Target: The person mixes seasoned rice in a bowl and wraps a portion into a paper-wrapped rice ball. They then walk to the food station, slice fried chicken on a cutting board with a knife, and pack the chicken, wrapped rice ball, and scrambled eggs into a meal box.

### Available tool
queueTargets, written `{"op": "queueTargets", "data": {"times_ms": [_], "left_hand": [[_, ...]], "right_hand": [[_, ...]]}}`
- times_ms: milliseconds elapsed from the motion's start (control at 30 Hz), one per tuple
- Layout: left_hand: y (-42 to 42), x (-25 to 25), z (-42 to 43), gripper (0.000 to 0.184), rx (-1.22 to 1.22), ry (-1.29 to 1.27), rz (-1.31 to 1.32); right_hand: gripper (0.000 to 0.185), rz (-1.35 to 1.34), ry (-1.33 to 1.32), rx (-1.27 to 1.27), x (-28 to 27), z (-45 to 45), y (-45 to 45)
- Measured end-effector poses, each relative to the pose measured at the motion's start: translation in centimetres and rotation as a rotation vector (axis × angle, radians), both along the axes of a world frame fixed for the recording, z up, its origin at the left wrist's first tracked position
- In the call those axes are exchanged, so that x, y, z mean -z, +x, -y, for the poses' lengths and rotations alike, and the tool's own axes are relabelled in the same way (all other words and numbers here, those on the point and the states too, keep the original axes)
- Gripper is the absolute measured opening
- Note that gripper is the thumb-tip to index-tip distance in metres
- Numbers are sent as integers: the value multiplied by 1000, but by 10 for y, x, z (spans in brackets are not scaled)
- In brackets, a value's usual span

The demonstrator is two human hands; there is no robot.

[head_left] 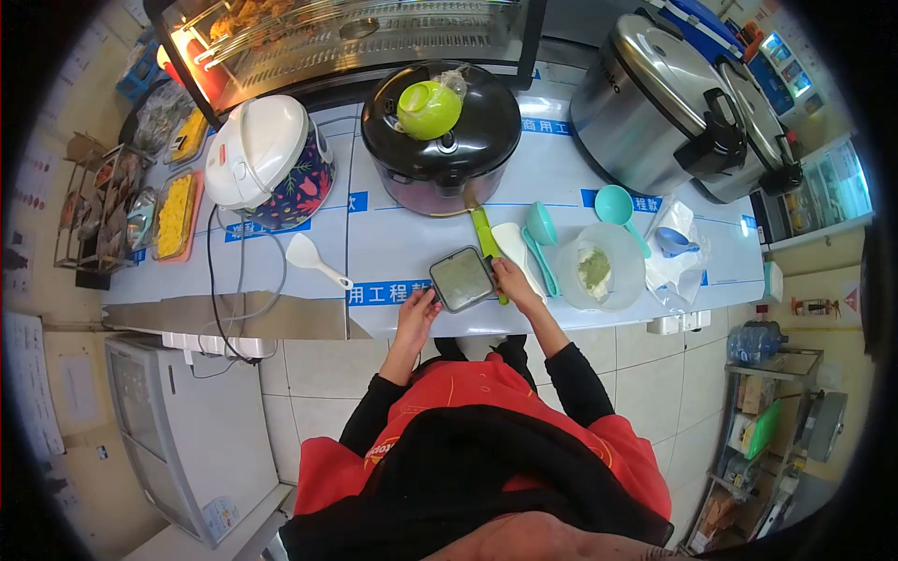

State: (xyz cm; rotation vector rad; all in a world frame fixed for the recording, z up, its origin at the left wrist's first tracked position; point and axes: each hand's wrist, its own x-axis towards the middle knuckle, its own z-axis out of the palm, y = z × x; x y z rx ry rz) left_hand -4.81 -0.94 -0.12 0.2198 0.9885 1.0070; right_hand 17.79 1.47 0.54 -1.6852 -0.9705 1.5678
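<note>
On this table [388, 245] I see a black-lidded pot [412, 154] at twelve o'clock, a clear bowl [629, 262] past three, a dark-rimmed box [461, 280] near six; the left hand [417, 312] pinches its eight o'clock, the right hand [514, 282] its three, each grip nearly closed.

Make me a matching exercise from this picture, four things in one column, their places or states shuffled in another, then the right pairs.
Things:
1. Square dark-rimmed container
2. Lime-green plastic cup
3. Round translucent plastic bowl
4. White plastic paddle with a holed handle

Places or states:
A. Holding white and green contents
B. On the table, near the flower-patterned cooker
C. Between the left hand and right hand
D. On top of the black lid

Pairs: 1-C, 2-D, 3-A, 4-B
</note>
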Motion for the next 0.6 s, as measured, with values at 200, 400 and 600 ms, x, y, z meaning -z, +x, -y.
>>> {"op": "queueTargets", "data": {"times_ms": [200, 400, 600], "left_hand": [[2, 1, 3, 10, 32, -14, -15], [9, 0, 0, 11, -1, 185, -259], [1, 2, -11, 11, -64, 176, -242]], "right_hand": [[36, 172, 161, -2, 8, 2, -3], [33, 161, 279, 1, 8, 4, -5], [32, 16, 205, -5, 10, 6, -10]]}}
